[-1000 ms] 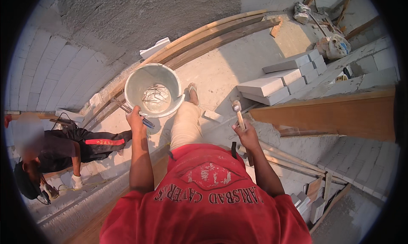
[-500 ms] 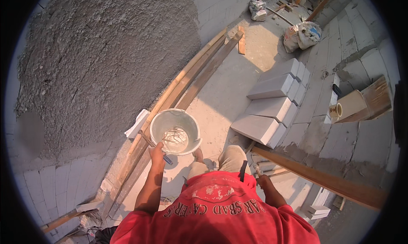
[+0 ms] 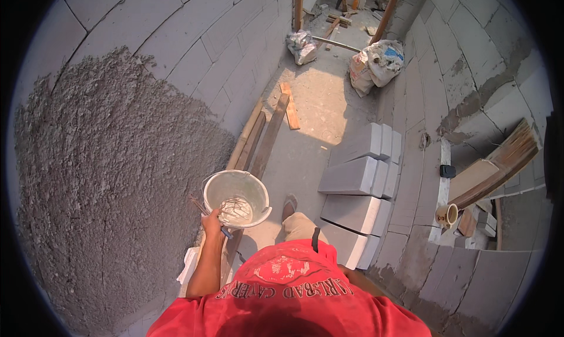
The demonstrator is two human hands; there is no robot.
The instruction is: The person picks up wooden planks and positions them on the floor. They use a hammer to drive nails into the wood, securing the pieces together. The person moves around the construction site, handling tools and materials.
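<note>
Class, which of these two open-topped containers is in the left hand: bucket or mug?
The large pale bucket: the left hand grips its rim. The smaller cream mug sits by the right-hand wall, well away from that hand.

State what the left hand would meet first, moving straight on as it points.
Likely the grey bucket, right against the left hand; beyond it, perhaps the block wall, though depth is unclear.

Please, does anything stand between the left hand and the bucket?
Nothing visible does: the left hand grips the bucket at its near left rim. The same hand also holds a blue-handled tool beside the rim, but this does not keep the hand away from the bucket.
</note>
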